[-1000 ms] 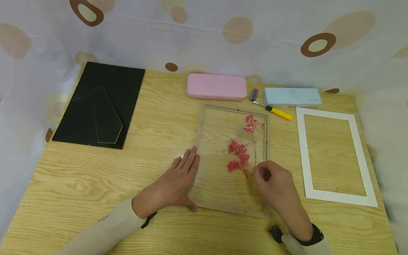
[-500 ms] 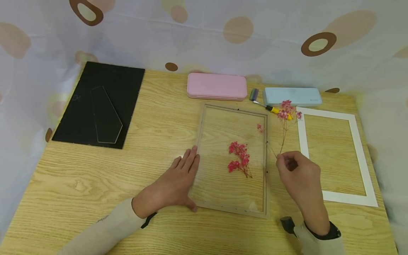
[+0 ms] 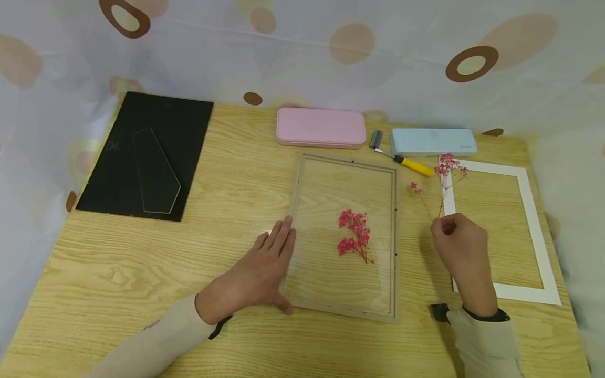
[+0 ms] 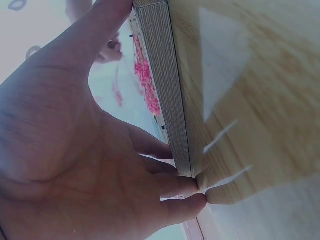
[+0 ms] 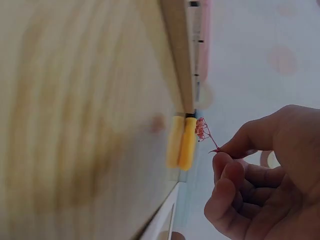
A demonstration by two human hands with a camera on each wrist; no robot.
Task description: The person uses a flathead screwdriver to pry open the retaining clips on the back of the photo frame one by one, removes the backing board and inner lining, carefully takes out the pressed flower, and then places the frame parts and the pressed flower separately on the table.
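A wooden picture frame [image 3: 396, 236] with a clear pane lies in the middle of the table. My left hand [image 3: 257, 275] rests along its left side, fingers fairly straight, with the fingertips and thumb against the frame's edge in the left wrist view. On the pane lies a small bunch of pink dried flowers [image 3: 356, 231]. To the right of the frame, my right hand [image 3: 463, 252] is raised, pinching the thin stem of another pink dried flower sprig [image 3: 445, 167] between thumb and forefinger. In the right wrist view that sprig [image 5: 202, 131] points away from the fingertips.
A white mat border [image 3: 535, 231] lies at the right, partly under my right hand. Behind are a screwdriver [image 3: 417, 167] with a yellow handle, a small dark block [image 3: 376, 139], a pale blue case [image 3: 432, 142] and a pink case [image 3: 321, 126]. A black backing board [image 3: 108, 173] lies at left.
My right hand has lifted the sprig off the pane and carried it right, to beside the white mat border. The left hand and the other flowers have stayed put.
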